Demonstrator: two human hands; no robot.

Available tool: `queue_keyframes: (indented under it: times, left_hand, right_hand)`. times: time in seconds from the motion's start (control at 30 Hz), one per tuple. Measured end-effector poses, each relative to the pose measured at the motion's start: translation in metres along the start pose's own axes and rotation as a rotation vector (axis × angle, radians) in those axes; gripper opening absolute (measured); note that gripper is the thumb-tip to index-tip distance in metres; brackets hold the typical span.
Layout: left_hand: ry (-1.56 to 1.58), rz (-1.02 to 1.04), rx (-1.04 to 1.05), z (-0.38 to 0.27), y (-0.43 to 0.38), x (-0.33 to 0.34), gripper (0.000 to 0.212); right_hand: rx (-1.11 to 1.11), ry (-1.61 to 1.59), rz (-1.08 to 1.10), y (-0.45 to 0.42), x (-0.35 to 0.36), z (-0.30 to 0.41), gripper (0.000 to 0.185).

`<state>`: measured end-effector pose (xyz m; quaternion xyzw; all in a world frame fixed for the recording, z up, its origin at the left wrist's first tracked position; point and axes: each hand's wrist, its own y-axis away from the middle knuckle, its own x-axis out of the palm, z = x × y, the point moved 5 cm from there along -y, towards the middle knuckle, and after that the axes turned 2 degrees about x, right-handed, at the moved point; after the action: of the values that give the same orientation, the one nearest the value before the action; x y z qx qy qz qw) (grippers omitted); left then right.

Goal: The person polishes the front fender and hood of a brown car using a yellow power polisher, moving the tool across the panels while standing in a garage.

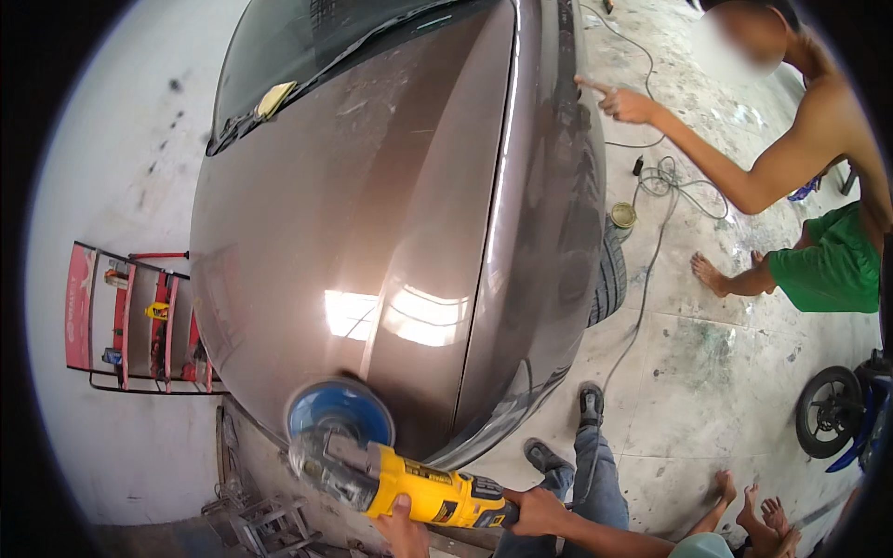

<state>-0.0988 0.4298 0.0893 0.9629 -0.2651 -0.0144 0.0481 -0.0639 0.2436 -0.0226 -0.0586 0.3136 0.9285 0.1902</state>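
A yellow and black rotary polisher (432,488) lies across the lower middle of the view, its blue backing pad (340,411) against the front of the brown car hood (335,230). Gripping the body of the polisher near its head is my left hand (402,530); its lower part is cut off by the picture's edge. My right hand (537,513) is closed around the rear handle. The pad looks blurred. Bright reflections lie on the hood just beyond it. A yellowish cloth or sponge (275,100) rests by the wiper at the windshield's base.
A person (753,167) in green shorts points at the car's side. A grey cord (652,258) runs over the floor, coiled near a round tin (623,215). A red rack (125,321) stands left, metal frames (272,530) below it. Bare feet (750,506) and a motorcycle wheel (829,411) are at right.
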Motion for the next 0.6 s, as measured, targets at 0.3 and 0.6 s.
queue_keyframes:
  times: [0.3, 0.6]
  left_hand:
    - [-0.039, -0.303, -0.233, 0.051, 0.024, -0.073, 0.041]
    - [-0.039, -0.044, 0.008, -0.024, -0.017, 0.115, 0.059]
  right_hand:
    - [-0.074, 0.129, 0.122, -0.018, 0.013, -0.012, 0.06]
    - [-0.11, -0.049, -0.105, -0.018, -0.115, -0.014, 0.055]
